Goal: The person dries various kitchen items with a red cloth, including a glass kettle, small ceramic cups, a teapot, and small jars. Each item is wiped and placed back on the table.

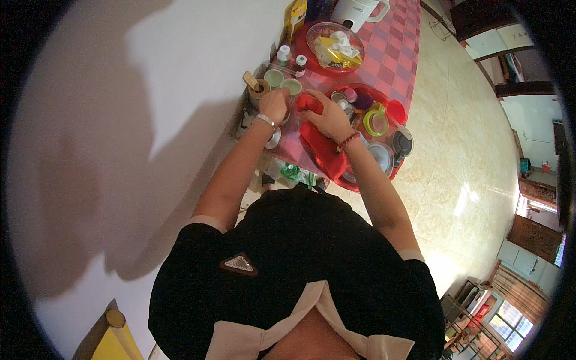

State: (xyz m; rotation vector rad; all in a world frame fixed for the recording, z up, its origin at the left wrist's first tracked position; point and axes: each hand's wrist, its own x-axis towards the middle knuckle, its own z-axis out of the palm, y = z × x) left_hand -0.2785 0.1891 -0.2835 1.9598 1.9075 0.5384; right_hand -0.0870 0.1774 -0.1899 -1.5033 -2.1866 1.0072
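Observation:
A red cloth (321,150) hangs from my right hand (330,118), bunched between thumb and fingers, beside a round red tray (396,173) crowded with jars and cups. My left hand (274,106) is at the near side of a pale green cup (291,86); its fingertips are partly hidden, so whether it grips the cup is unclear. Another green cup (273,78) and a round container (259,89) with a wooden-looking piece in it stand close by. On the tray are a lime-green rimmed jar (376,122), a red cup (396,111) and a dark-lidded container (402,143).
The table has a red checkered cloth (387,49) and stands against a white wall (180,67). Farther back are two small white-capped bottles, a red tray (299,47) with a clear bowl (335,45) of packets, and a white electric pot (357,13). Green bottles (290,171) lie beneath the near edge.

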